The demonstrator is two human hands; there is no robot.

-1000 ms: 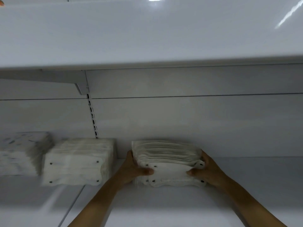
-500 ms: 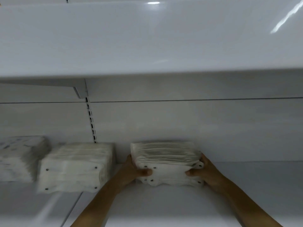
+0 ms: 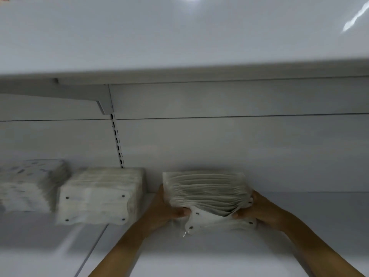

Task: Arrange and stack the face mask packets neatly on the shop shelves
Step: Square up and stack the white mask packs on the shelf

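A stack of white face mask packets (image 3: 207, 194) lies on the white shelf (image 3: 209, 254), close to the back wall. My left hand (image 3: 166, 208) grips its left side, thumb on the front. My right hand (image 3: 259, 208) grips the right side, thumb on the front too. The front packets (image 3: 203, 222) tip forward and fan out at the bottom. Another neat white stack (image 3: 99, 196) stands to the left, and a patterned stack (image 3: 30, 186) sits further left.
An upper shelf (image 3: 179, 47) overhangs the whole bay just above the stacks. A slotted upright with a bracket (image 3: 117, 144) runs down the back wall between the stacks. Bare shelf surface (image 3: 319, 212) stretches to the right of my hands.
The front packets of the held stack have tilted forward and splayed at the bottom. Both hands stay on the stack's sides. The view has shifted slightly.
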